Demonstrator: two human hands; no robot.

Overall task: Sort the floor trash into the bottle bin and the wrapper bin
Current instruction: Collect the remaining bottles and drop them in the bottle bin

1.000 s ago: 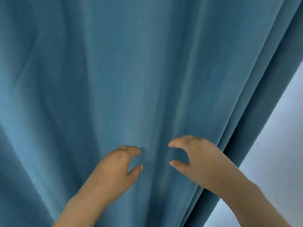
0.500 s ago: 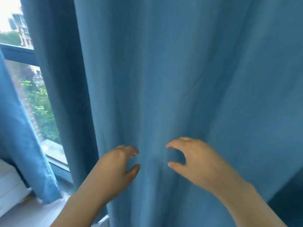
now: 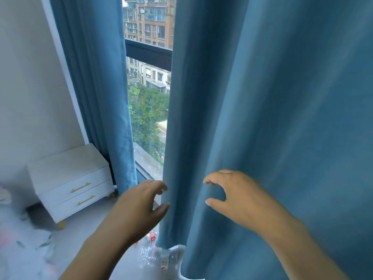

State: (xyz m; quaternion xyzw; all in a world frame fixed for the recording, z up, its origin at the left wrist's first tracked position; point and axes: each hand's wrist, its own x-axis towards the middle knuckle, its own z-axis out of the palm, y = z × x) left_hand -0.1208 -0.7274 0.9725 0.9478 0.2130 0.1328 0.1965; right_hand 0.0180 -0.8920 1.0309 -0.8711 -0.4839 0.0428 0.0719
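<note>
1. The view has swung left within the last second: a frame filled with blue cloth has given way to a room corner, a window gap and some floor.
2. A heavy blue fabric curtain fills the right side. A second blue curtain panel hangs to the left, and between them a strip of window shows brick buildings and green trees outside.
3. The left hand is raised at the curtain's left edge, fingers curled and thumb apart. It holds nothing; whether the fingertips touch the cloth cannot be told.
4. The right hand hovers in front of the curtain in an open claw, thumb and fingers well apart, empty, much as it was a second ago.
5. Trash is now in sight on the pale floor below the left hand: a crushed clear plastic bottle beside the curtain hem, and a small red-and-white wrapper-like scrap just above it.
6. A white two-drawer cabinet with gold handles stands at the left wall.
7. No bins are visible. The sorting likely begins by reaching down for the bottle.
</note>
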